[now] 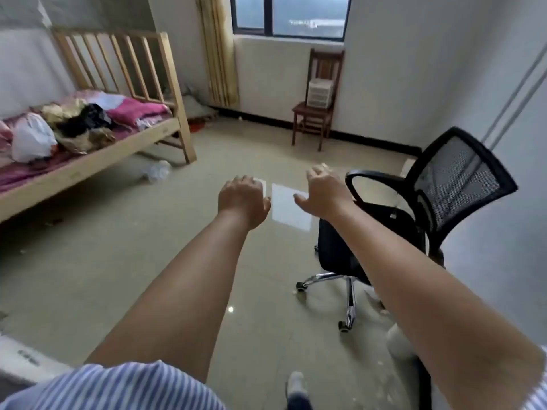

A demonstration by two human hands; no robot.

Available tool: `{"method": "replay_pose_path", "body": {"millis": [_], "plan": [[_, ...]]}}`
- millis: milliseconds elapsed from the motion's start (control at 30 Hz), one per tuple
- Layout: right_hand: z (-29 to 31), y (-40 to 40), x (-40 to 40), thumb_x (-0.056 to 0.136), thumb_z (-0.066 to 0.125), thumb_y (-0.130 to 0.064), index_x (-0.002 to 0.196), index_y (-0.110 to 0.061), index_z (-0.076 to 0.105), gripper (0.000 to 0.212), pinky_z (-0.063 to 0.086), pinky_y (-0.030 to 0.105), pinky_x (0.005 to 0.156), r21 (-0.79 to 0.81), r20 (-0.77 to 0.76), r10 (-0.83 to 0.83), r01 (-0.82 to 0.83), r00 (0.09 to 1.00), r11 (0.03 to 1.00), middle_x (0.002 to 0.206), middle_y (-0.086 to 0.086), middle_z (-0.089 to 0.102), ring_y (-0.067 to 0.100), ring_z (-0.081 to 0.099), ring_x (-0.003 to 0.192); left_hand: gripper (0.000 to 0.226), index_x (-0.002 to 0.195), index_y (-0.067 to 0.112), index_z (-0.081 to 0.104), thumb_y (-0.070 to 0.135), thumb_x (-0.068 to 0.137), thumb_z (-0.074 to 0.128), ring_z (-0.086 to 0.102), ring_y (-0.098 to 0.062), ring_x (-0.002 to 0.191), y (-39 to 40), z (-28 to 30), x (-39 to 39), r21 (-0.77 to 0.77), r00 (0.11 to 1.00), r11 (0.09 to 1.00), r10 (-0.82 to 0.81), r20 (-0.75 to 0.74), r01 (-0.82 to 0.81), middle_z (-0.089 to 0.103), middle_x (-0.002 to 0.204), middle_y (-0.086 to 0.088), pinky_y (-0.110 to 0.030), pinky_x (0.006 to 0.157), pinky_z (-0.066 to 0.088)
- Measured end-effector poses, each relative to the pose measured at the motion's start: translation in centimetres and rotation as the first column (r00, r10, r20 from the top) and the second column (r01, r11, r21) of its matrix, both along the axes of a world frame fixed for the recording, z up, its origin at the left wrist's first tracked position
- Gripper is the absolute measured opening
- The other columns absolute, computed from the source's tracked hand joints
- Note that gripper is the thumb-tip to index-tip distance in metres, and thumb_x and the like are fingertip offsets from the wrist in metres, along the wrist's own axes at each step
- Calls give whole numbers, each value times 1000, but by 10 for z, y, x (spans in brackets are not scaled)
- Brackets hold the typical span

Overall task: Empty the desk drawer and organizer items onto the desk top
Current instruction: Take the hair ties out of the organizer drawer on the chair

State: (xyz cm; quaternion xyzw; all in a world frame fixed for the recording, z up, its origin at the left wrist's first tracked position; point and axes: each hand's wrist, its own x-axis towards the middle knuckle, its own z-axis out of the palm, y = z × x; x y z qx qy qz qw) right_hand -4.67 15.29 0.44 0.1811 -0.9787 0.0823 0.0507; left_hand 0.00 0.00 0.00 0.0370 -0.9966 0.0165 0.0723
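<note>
Both my arms stretch forward over a tiled floor. My left hand [243, 199] hangs with its fingers curled down and holds nothing. My right hand [324, 189] is beside it, thumb out, fingers loosely bent, also holding nothing. A small white plastic drawer organizer [320, 93] stands on the seat of a wooden chair [313, 113] against the far wall under the window. No desk or desk drawer shows in this view.
A black mesh office chair [420, 208] on castors stands just right of my right arm. A wooden bed [97, 143] with clothes and bags fills the left side. A crumpled plastic bag [157, 170] lies on the floor [118, 247].
</note>
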Motion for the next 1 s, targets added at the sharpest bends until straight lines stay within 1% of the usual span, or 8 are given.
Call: {"method": "replay_pose_path", "body": {"millis": [67, 133, 233, 333, 433, 600, 833, 1000], "plan": [[-28, -10, -38, 88, 52, -36, 121, 3, 45, 52, 33, 37, 106, 21, 83, -16, 15, 996, 1000, 128, 19, 49, 32, 38, 125, 41, 122, 1, 47, 33, 95, 42, 46, -32, 120, -13, -30, -38, 43, 995, 999, 23, 97, -27, 51, 129, -18, -37, 100, 40], [-61, -20, -83, 88, 52, -36, 119, 3, 45, 50, 34, 36, 104, 30, 187, -31, 26, 982, 999, 125, 18, 50, 30, 40, 121, 44, 127, 3, 42, 33, 96, 42, 39, -30, 128, -31, -63, -84, 65, 982, 997, 30, 184, -43, 46, 135, -17, -37, 104, 36], [-86, -44, -158, 88, 52, -36, 122, 3, 42, 53, 30, 37, 109, 26, 282, -36, 30, 959, 999, 130, 18, 47, 30, 34, 129, 52, 137, 2, 30, 34, 97, 40, 23, -27, 141, -57, -88, -158, 96, 960, 994, 16, 279, -45, 33, 148, -16, -36, 114, 25], [-101, -74, -225, 88, 51, -37, 133, 3, 31, 63, 17, 39, 118, 48, 298, -16, 2, 954, 999, 144, 18, 35, 31, 17, 141, 58, 141, 2, 22, 35, 97, 39, 13, -26, 145, -86, -99, -225, 85, 944, 996, 1, 329, -31, 21, 154, -15, -36, 118, 17], [-118, -115, -286, 89, 49, -41, 142, 0, 16, 74, 10, 40, 120, 77, 314, 11, -37, 949, 996, 154, 17, 17, 30, 6, 144, 61, 143, 2, 18, 35, 97, 39, 11, -26, 145, -122, -105, -290, 107, 943, 994, -7, 333, -30, 17, 156, -15, -36, 119, 14], [-158, -201, -398, 90, 44, -46, 144, -2, 4, 81, 3, 39, 120, 126, 336, 32, -79, 941, 989, 157, 16, 1, 28, -3, 145, 64, 145, 2, 12, 37, 97, 36, 7, -25, 146, -206, -131, -413, 54, 929, 997, 34, 368, -57, 12, 157, -14, -36, 120, 10], [-180, -290, -568, 90, 42, -49, 144, -2, 1, 82, 1, 37, 120, 138, 439, -109, 53, 892, 989, 157, 14, -2, 26, -5, 145, 67, 146, 3, 8, 38, 97, 36, 3, -24, 146, -306, -161, -595, 61, 868, 997, -74, 491, 50, 7, 158, -13, -36, 121, 8], [-178, -311, -708, 90, 43, -48, 144, -2, 2, 82, 1, 37, 120, 99, 454, -216, 192, 864, 976, 158, 14, -1, 26, -4, 145, 67, 146, 3, 7, 38, 97, 36, 2, -23, 146, -328, -169, -742, 135, 830, 980, -194, 523, 144, 6, 158, -13, -35, 121, 8]]}}
